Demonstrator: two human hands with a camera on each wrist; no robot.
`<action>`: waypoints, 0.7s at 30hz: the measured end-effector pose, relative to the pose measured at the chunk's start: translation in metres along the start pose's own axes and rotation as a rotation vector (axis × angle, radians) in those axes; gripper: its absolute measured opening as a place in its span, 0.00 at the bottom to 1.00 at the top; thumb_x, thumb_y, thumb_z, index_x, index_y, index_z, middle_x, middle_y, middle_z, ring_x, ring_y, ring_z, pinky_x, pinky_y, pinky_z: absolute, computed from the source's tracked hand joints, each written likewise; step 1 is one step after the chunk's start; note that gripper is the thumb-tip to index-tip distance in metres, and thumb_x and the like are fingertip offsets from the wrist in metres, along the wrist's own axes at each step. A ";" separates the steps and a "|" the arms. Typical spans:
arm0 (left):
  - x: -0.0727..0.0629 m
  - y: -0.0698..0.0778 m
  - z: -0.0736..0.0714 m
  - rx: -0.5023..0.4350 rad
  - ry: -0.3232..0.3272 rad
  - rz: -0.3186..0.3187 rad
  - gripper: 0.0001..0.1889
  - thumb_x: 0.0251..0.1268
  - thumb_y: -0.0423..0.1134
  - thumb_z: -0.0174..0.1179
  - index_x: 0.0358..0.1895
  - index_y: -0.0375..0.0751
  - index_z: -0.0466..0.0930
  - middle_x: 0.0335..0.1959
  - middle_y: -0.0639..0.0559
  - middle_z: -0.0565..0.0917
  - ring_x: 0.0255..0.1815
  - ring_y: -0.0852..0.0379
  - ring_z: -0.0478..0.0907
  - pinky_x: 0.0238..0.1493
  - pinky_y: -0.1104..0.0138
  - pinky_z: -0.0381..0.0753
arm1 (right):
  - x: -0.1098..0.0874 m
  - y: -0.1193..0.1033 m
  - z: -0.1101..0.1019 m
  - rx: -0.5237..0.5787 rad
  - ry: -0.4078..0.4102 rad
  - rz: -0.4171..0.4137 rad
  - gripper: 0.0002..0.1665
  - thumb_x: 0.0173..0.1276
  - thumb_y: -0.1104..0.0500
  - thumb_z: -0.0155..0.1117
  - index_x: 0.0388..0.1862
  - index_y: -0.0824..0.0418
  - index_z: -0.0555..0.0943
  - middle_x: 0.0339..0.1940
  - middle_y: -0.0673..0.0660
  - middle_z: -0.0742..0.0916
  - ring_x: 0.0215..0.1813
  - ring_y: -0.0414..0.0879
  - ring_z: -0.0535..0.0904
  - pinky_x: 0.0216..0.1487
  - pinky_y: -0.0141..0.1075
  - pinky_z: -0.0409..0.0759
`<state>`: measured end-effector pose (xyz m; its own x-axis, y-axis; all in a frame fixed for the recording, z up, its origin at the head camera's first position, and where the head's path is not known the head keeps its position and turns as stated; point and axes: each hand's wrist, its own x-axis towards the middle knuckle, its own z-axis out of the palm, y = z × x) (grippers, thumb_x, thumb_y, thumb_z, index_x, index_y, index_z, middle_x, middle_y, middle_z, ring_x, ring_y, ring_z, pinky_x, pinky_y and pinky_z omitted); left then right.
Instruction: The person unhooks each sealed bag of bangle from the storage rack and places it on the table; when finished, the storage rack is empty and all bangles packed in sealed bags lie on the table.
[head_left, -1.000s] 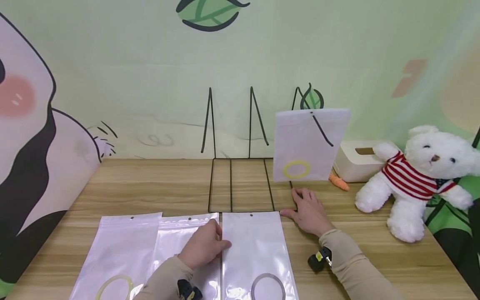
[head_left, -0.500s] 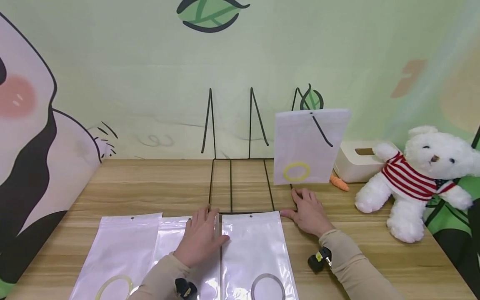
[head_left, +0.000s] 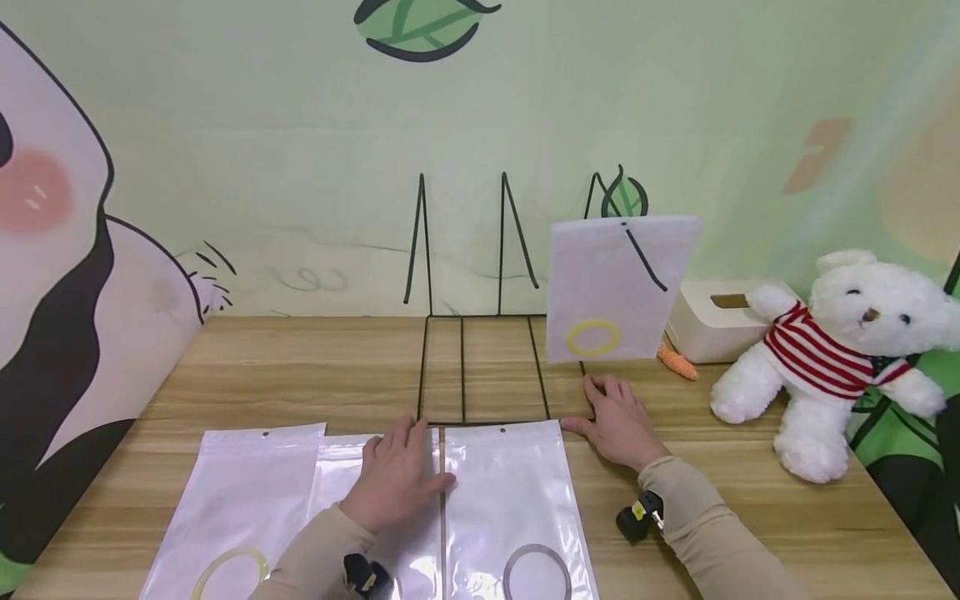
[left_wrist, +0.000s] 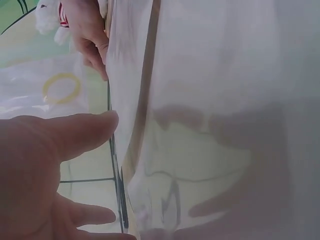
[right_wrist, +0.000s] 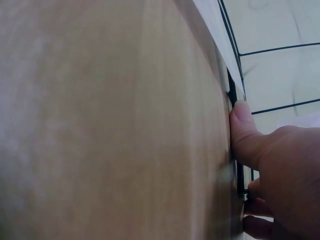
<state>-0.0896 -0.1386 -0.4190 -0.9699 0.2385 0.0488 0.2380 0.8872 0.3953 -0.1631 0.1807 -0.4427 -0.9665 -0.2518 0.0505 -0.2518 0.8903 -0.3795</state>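
Here, my right hand (head_left: 618,429) grips the wire display rack (head_left: 462,375) behind the flat pouches (head_left: 495,492); my left hand (head_left: 393,483) lies straight-fingered at its corner. Uneven pushing could jolt the hanging pouch (head_left: 592,279) loose.

Both hands (head_left: 392,479) (head_left: 619,423) palm-down, thumbs (head_left: 438,483) (head_left: 578,427) inward.

This is looking like a play corner or a child's room, and I am having trouble telling which. A pale green wall (head_left: 262,125) is showing a big black-and-white cartoon animal (head_left: 60,333) and a green leaf with thick black edges (head_left: 420,25). A fluffy white toy bear (head_left: 817,417) is wearing a red-and-white striped shirt (head_left: 813,354). Near it, a small orange carrot shape (head_left: 677,364) is lying on a brown table with a wood pattern (head_left: 300,367).
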 end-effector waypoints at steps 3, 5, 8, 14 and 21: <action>0.004 0.001 -0.005 -0.012 -0.005 -0.004 0.43 0.58 0.51 0.68 0.67 0.24 0.61 0.64 0.26 0.67 0.63 0.28 0.66 0.62 0.35 0.56 | 0.000 0.000 0.000 -0.002 0.000 0.002 0.49 0.67 0.40 0.62 0.72 0.72 0.61 0.67 0.68 0.68 0.67 0.64 0.60 0.64 0.60 0.62; 0.011 0.002 -0.013 -0.040 -0.014 -0.002 0.42 0.60 0.50 0.66 0.68 0.24 0.59 0.65 0.26 0.66 0.65 0.29 0.64 0.64 0.34 0.54 | 0.001 0.000 0.000 -0.006 0.000 0.003 0.49 0.67 0.39 0.62 0.72 0.72 0.61 0.67 0.68 0.68 0.67 0.64 0.60 0.64 0.60 0.62; 0.029 -0.005 -0.024 -0.089 -0.023 0.027 0.42 0.64 0.49 0.64 0.70 0.23 0.57 0.68 0.26 0.64 0.68 0.30 0.61 0.67 0.36 0.51 | 0.001 0.000 0.000 -0.009 0.004 0.000 0.49 0.67 0.39 0.62 0.72 0.72 0.61 0.67 0.68 0.69 0.67 0.64 0.61 0.64 0.60 0.62; 0.067 -0.036 -0.023 -0.160 -0.067 0.097 0.39 0.70 0.50 0.57 0.73 0.27 0.54 0.75 0.32 0.53 0.73 0.36 0.55 0.71 0.40 0.47 | 0.000 0.000 0.000 -0.013 0.012 -0.007 0.48 0.66 0.41 0.63 0.71 0.73 0.62 0.66 0.68 0.69 0.65 0.64 0.62 0.63 0.59 0.63; 0.076 -0.052 -0.013 -0.196 -0.184 0.041 0.45 0.67 0.58 0.57 0.76 0.34 0.48 0.78 0.40 0.44 0.76 0.36 0.47 0.72 0.43 0.46 | -0.001 -0.002 -0.001 -0.021 0.018 -0.014 0.48 0.66 0.41 0.63 0.71 0.73 0.63 0.66 0.69 0.70 0.65 0.64 0.62 0.62 0.60 0.64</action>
<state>-0.1766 -0.1712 -0.4240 -0.9298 0.3564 -0.0917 0.2454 0.7862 0.5672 -0.1616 0.1797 -0.4414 -0.9636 -0.2574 0.0718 -0.2657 0.8947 -0.3589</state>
